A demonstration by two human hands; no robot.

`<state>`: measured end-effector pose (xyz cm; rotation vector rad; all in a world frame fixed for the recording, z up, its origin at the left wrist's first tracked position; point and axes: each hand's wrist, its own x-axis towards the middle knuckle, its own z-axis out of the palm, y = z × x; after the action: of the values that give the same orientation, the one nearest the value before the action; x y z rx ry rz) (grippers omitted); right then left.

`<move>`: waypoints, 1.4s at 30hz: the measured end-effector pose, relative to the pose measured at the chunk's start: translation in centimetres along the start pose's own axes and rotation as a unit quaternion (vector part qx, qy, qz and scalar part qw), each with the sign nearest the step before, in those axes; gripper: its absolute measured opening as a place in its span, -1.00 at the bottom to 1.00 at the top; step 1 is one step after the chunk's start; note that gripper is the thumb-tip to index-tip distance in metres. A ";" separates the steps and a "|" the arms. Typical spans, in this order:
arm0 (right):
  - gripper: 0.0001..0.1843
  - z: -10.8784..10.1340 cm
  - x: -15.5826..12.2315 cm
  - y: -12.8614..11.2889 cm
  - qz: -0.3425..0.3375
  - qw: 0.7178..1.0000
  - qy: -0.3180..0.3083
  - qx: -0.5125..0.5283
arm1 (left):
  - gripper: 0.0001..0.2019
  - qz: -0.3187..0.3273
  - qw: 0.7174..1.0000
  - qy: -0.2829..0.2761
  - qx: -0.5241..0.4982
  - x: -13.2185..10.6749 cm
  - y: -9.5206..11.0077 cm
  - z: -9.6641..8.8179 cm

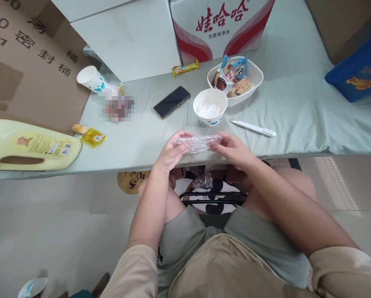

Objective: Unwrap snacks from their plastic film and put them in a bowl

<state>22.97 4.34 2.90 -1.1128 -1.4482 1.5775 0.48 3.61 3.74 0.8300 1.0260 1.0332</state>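
My left hand [172, 151] and my right hand [231, 150] both pinch a crumpled clear plastic wrapper [197, 143], holding it by its two ends just above the near edge of the pale green table [297, 116]. Fingers of both hands are closed on it. Right behind the wrapper stands a white paper bowl [210, 106] with something white inside. A white pen-like tool [253, 128] lies on the cloth to the right of the bowl.
A white dish of wrapped snacks [235, 78], a black phone [172, 101], a paper cup [90, 78], a yellow sachet [93, 137] and a large yellow bottle lying down [30, 145] are on the table. Boxes [219, 25] line the back. Another crumpled wrapper [203, 181] lies below, between my knees.
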 end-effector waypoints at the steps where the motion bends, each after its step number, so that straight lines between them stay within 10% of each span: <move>1: -0.69 0.1 -0.1 -0.2 0.006 1.000 -0.006 0.003 | -0.42 -0.005 1.000 0.005 0.007 0.0 -0.1 0.0; 7: -0.67 0.3 -0.4 -0.6 0.012 1.000 0.005 -0.026 | -0.51 0.006 0.994 0.034 0.100 0.2 -0.6 0.2; 13: -0.78 0.5 -0.2 -0.6 -0.037 0.979 0.172 -0.104 | -0.69 0.240 0.907 0.311 0.152 -0.1 -0.4 0.0; 18: -0.77 1.0 -0.6 -0.9 -0.104 0.989 0.065 -0.089 | -0.64 0.244 0.916 0.111 0.300 -1.3 -1.8 1.9; 23: -0.68 1.7 -0.3 -0.8 -0.097 0.995 -0.028 0.022 | -0.47 0.193 0.952 -0.027 0.236 -0.9 -2.9 3.5; 28: -0.67 2.3 0.4 -0.1 -0.092 0.990 0.099 -0.044 | -0.61 0.165 0.948 0.126 0.243 -0.2 -2.7 2.5; 32: -0.49 2.4 0.8 0.6 -0.133 0.987 0.062 -0.063 | -0.40 0.099 0.976 0.073 0.180 -0.4 -2.5 2.0; 37: -0.73 2.4 1.5 1.2 -0.080 0.996 0.035 -0.016 | -0.41 0.076 0.984 0.068 0.143 -0.4 -3.0 2.4; 42: -0.74 2.0 2.4 0.3 -0.099 0.994 0.042 0.020 | -0.60 0.217 0.911 0.297 0.185 0.8 -1.8 1.3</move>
<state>20.19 5.73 2.30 -0.9683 -1.4184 1.3988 2.39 3.75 2.31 1.1174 1.6349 1.5549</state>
